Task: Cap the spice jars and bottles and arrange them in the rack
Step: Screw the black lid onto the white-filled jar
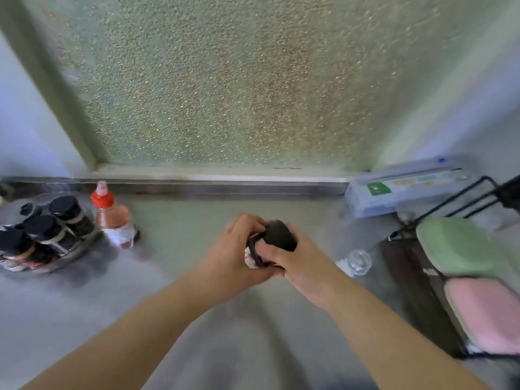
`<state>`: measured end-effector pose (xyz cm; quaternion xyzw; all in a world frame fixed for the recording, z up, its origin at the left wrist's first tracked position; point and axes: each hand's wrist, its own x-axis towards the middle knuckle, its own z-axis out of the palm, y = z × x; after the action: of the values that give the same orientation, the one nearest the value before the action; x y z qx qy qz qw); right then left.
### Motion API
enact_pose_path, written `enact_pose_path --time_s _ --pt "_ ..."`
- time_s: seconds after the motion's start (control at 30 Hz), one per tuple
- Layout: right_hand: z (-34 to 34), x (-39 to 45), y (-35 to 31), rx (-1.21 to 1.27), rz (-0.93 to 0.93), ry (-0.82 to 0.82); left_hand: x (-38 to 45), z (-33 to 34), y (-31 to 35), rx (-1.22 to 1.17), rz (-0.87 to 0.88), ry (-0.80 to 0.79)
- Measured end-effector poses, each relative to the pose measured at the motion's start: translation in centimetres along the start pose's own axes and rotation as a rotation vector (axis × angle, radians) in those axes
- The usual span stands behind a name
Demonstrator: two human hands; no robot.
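Observation:
Both hands meet over the middle of the counter around one spice jar (254, 256). My left hand (236, 254) grips the jar's body from the left. My right hand (292, 263) holds the jar's black cap (280, 235), which sits at the jar's top; whether it is fully seated is hidden by my fingers. At the far left stands the rack (60, 257) with several black-capped spice jars (66, 209) in it. A bottle with a red cap (102, 199) and pale orange contents stands just right of the rack.
A clear glass jar (357, 261) lies on the counter right of my hands. A black wire stand (450, 204) with green (455, 246) and pink (486, 311) sponges occupies the right side. A flat box (405, 187) rests against the back wall under the frosted window.

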<state>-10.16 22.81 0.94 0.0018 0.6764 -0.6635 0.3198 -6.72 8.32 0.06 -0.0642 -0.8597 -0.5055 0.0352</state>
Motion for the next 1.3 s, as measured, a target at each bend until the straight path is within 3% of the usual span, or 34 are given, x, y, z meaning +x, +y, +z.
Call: enact_pose_path --time_s 0.1,0.17,0.43,0.57,0.73,1.0,1.13,1.3 --pt "-5.9 -2.3 -0.2 -0.012 -0.058 0.197 1.9 4.6 1.4 -0.043 0.007 -0.234" --pt "-9.7 -3.7 -0.5 -0.066 -0.087 0.293 2.7 7.3 1.6 -0.018 -0.042 -0.282" --pt "-17.1 -5.9 -1.6 -0.121 -0.077 0.247 4.0 12.2 0.9 0.04 -0.118 -0.133" --pt "-16.0 -2.8 -0.2 -0.263 -0.033 0.232 3.0 9.8 -0.5 0.09 -0.131 -0.012" --pt "-10.4 1.0 0.3 -0.419 -0.183 0.103 1.0 4.4 -3.5 0.248 -0.246 0.249" --pt "-4.2 4.8 1.9 -0.593 -0.275 0.074 1.8 3.3 -9.5 0.197 -0.467 -0.052" --pt "-4.0 4.9 2.4 -0.6 -0.242 0.099 2.3 4.3 -11.4 0.014 -0.522 -0.047" --pt "-4.2 4.3 1.0 -0.566 -0.232 0.128 1.8 3.3 -10.0 -0.096 -0.39 -0.015"
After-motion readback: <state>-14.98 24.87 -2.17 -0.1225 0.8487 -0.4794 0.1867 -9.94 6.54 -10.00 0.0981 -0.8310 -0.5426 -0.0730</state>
